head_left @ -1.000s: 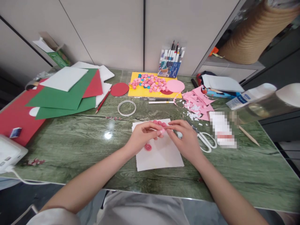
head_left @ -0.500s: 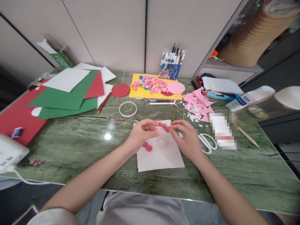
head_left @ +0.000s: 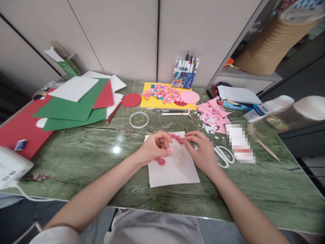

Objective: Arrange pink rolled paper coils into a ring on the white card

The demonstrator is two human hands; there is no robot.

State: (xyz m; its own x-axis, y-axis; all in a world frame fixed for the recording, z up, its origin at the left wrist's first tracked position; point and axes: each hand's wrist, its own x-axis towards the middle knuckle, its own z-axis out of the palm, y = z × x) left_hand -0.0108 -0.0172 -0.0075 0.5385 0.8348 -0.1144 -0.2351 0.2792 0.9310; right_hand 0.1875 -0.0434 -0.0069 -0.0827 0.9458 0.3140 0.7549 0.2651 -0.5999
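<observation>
A white sheet of paper (head_left: 175, 174) lies before me, with small rolled red paper coils (head_left: 178, 138) along its far edge. Another pair of coils (head_left: 161, 162) rests near the sheet's left side, partly behind my left hand. My left hand (head_left: 157, 145) hovers over the sheet's left part, fingers curled and thumb held apart from them, nothing visible between. At the right end of the far row, my right hand (head_left: 200, 147) has thumb and forefinger closed about the last coil, which stays on the paper. White-handled scissors (head_left: 224, 156) lie beside my right hand, their blades mostly hidden.
Behind the sheet are a tape roll (head_left: 139, 120), pens (head_left: 175, 114) and a yellow card (head_left: 146, 104) bearing many small pink rolls. Pink paper scraps (head_left: 214, 112) lie at right, with a wooden stick (head_left: 268, 150). Green sheets (head_left: 68, 106) and a white charger (head_left: 14, 167) occupy the left.
My left thumb has come away from its fingers, and the left hand has drawn slightly back from the far row. My right hand stays at the coil.
</observation>
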